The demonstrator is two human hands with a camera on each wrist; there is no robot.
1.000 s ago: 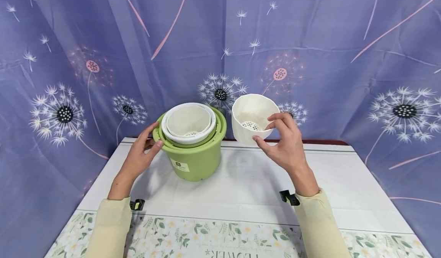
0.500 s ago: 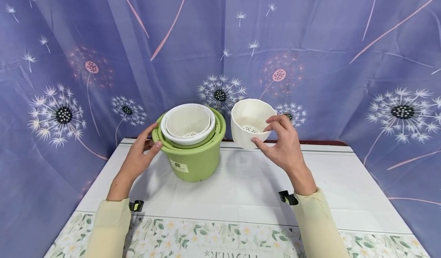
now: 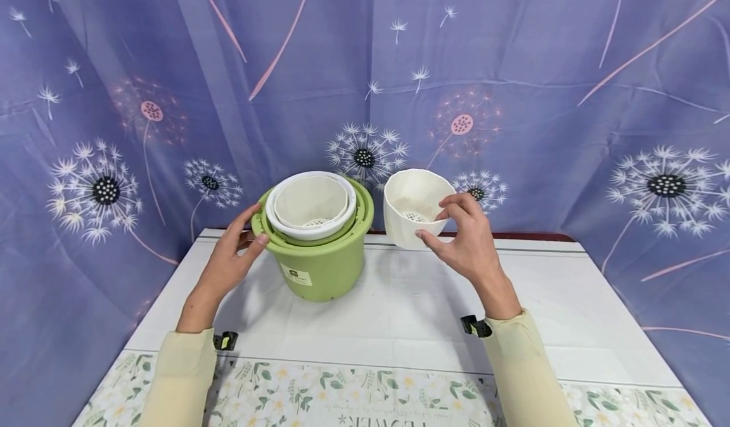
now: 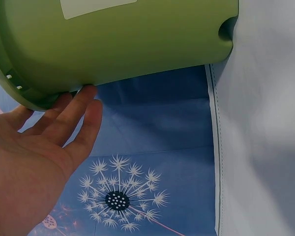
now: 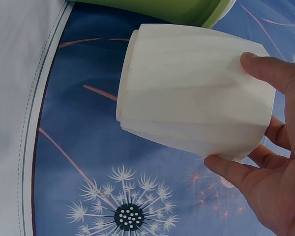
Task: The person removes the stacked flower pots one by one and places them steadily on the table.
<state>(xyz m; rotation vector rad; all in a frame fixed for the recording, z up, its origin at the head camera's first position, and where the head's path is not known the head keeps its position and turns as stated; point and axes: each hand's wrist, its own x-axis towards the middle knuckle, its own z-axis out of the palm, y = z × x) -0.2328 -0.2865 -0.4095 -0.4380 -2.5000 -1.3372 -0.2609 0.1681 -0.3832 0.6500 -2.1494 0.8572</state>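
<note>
Cream pot (image 3: 402, 227) appears to hang just above the white tablecloth (image 3: 433, 313), at 3 o'clock from the green pot (image 3: 327, 272). Right hand (image 3: 470, 240): nearly closed, pinching the cream pot's rim at about 4 o'clock. Left hand (image 3: 225, 262): fingers spread, slightly bent, touching the green pot's rim at 9 o'clock without clasping it. Hazard 1: one-sided support may let the cream pot pivot or slip if the pinch loosens. Hazard 2: a swing toward 9 o'clock may knock the nest (white-rimmed pot (image 3: 310, 232), inner pot (image 3: 310, 197)). Hazard 3: uneven left-hand pressure may slide the green pot.
</note>
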